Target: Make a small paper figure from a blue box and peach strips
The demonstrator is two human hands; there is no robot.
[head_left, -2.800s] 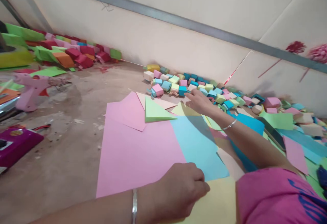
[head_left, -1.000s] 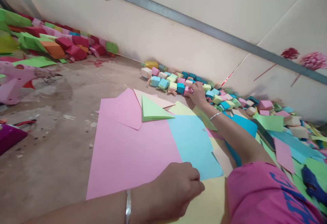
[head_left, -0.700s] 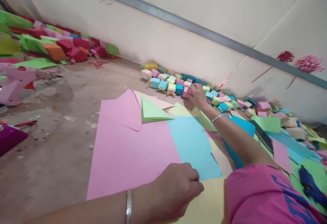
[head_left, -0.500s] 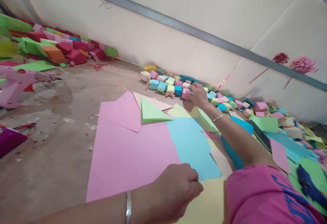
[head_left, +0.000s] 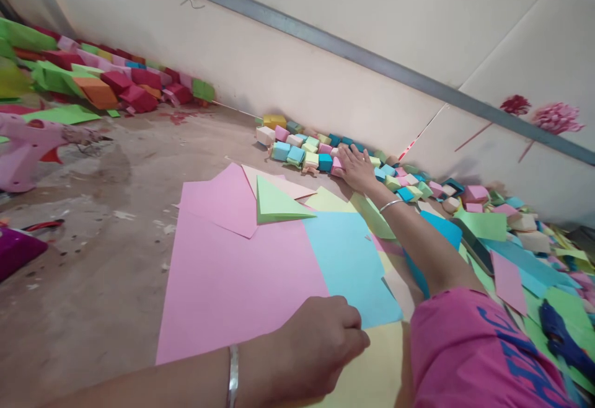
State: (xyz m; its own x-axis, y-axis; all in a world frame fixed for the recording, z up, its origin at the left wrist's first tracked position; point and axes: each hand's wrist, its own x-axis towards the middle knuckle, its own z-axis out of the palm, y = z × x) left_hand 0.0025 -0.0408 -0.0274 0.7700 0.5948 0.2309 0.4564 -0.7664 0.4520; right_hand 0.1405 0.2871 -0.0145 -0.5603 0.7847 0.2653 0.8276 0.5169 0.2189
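My right hand (head_left: 357,169) reaches to the row of small folded paper boxes (head_left: 295,156) along the wall. Its fingers are stretched out and lie over some of them, near a pink box (head_left: 338,166). My left hand (head_left: 320,346) is closed, fingers curled, above the sheets; what it may hold is hidden. Under and around it are a large pink sheet (head_left: 232,290), a light blue sheet (head_left: 348,265) and a pale yellow sheet (head_left: 376,364). A folded green paper triangle (head_left: 279,203) lies on top of the pink sheet.
A pink glue gun (head_left: 32,147) and a purple object (head_left: 18,252) are at the left. Larger coloured boxes (head_left: 139,98) are heaped at the back left. On the right are a dark phone-like object (head_left: 471,245), a dark blue glue gun (head_left: 560,333) and loose paper. Paper flowers (head_left: 555,118) lean at the wall.
My right hand's fingers have gone from curled at the pink box to spread flat over the boxes. My left hand stays closed in nearly the same place.
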